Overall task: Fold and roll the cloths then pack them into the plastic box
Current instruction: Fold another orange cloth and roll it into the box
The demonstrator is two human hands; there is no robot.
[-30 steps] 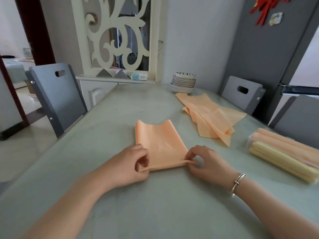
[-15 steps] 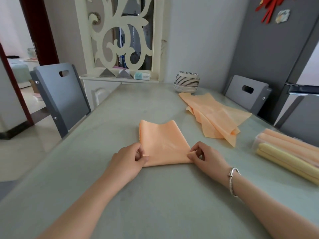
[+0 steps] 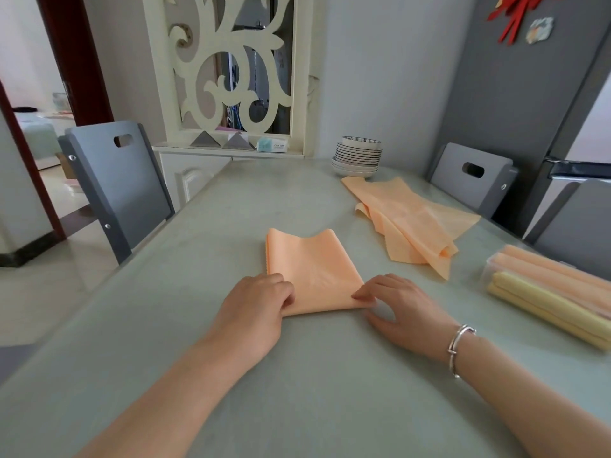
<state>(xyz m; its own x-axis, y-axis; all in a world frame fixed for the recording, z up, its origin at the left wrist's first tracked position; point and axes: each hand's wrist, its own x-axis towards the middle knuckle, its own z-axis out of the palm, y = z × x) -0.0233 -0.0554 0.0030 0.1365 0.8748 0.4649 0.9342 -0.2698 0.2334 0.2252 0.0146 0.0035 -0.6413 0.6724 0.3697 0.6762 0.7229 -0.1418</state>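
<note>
Soft daylight, wide-angle edge distortion

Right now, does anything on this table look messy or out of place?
Only the loose orange cloths, lying crumpled and overlapping near the stack of dishes. The folded cloth under both hands has an uneven, wavy far edge. Nothing looks spilled or damaged.

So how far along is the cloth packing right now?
Partly done. Rolled cloths, orange and yellow, already lie in the plastic box on the right. In hand: the folded orange cloth, its near edge held by the left hand and right hand, not yet rolled. Left: a loose pile of orange cloths by the stacked dishes, unfolded.
</note>
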